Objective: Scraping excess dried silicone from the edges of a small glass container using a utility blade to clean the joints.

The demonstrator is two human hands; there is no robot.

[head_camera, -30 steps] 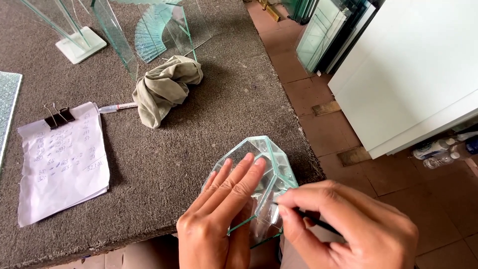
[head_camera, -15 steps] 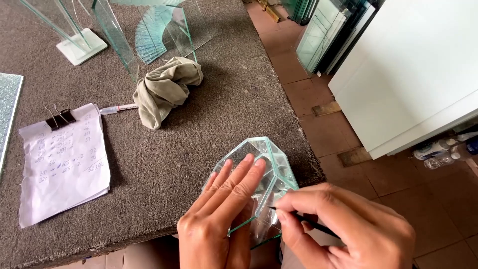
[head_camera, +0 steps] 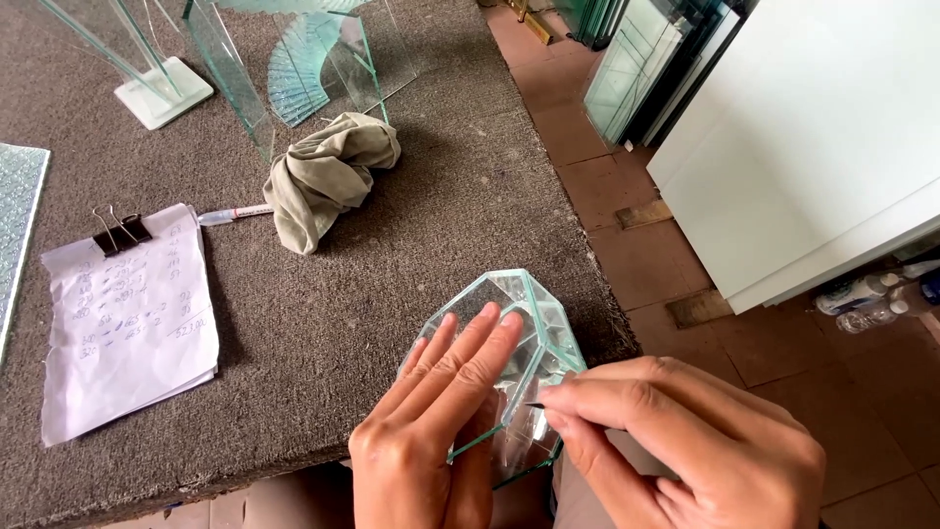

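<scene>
Head view, looking down at a grey carpeted table (head_camera: 323, 343). Lying near the table's front right corner: a stack of clear, green-edged glass pieces (head_camera: 509, 333) with angled corners, partly overhanging the near edge. Pressing flat on top of the stack: the left hand (head_camera: 431, 431), open, fingers stretched out and close together, fingertips (head_camera: 490, 315) reaching toward the middle of the top piece. Coming in from the right: the right hand (head_camera: 676, 441), closed, thumb and forefinger pinching a thin dark tool (head_camera: 540, 405), its tip touching the glass just beside the left hand's index finger. Hidden inside the closed hand: the rest of the tool, so not possible to tell its kind.

Sitting farther back on the table, well apart from the hands: a crumpled beige cloth (head_camera: 328, 176). Lying just left of the cloth and touching its edge: a white marker pen (head_camera: 230, 214). Resting on the left part of the table: a sheaf of white paper sheets (head_camera: 127, 323) covered in handwriting, held at the top by a black binder clip (head_camera: 119, 235). Showing at the far left edge: a pane of textured glass (head_camera: 18, 225). Standing at the back: upright glass structures (head_camera: 304, 59), one on a white square base (head_camera: 162, 91), one fanning out like ribs.

Leaning beyond the table, over a floor of reddish tiles (head_camera: 607, 186): glass sheets (head_camera: 636, 59) beside a large white panel (head_camera: 813, 147). Lying at the right edge of the floor: plastic bottles (head_camera: 867, 299).
</scene>
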